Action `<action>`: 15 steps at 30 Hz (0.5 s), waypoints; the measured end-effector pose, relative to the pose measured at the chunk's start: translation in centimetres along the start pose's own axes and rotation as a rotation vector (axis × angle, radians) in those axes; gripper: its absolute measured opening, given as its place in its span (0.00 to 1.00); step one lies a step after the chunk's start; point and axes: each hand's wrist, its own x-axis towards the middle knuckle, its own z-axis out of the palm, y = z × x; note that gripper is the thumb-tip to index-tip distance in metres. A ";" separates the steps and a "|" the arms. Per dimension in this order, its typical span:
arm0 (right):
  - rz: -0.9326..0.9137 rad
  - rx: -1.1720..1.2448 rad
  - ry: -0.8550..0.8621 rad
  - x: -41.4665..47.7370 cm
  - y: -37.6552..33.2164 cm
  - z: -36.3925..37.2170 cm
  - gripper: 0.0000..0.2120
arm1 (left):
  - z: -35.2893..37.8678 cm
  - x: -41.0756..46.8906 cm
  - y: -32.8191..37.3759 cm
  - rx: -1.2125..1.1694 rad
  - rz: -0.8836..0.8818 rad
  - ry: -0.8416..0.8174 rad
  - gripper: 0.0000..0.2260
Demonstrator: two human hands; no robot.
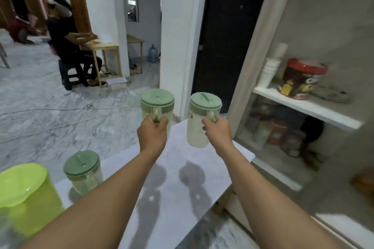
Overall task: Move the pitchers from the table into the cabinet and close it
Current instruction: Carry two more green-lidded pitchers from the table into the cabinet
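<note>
Pitchers: three green-lidded; two lifted, one (pixel 83 170) on table (pixel 182 178).
Left hand (pixel 152 133): fingers clenched around left pitcher (pixel 157 105) handle.
Right hand (pixel 217 130): clenched around right pitcher (pixel 202 119) handle.

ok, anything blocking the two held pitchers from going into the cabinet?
Nothing visible in the way. The cabinet stands open to the right of the right hand and its pitcher. The upper shelf holds stacked cups and a red-lidded tub, with bare space beside them; the lower compartment looks crowded.
</note>
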 end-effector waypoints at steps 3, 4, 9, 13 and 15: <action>-0.049 -0.008 0.093 -3.4 -2.6 -4.9 0.10 | 0.4 -2.6 3.9 -0.064 0.063 -0.075 0.13; -0.060 -0.018 0.128 -4.5 -3.4 -6.5 0.07 | 0.5 -3.4 5.1 -0.071 0.086 -0.094 0.12; -0.092 -0.026 0.317 -10.7 -6.5 -15.4 0.05 | 1.5 -9.3 11.2 -0.126 0.214 -0.250 0.12; -0.053 0.000 0.422 -15.0 -7.4 -21.7 0.09 | 2.7 -14.0 14.0 -0.179 0.245 -0.425 0.11; -0.058 0.037 0.483 -17.2 -8.0 -25.2 0.08 | 3.9 -16.4 15.8 -0.213 0.269 -0.496 0.11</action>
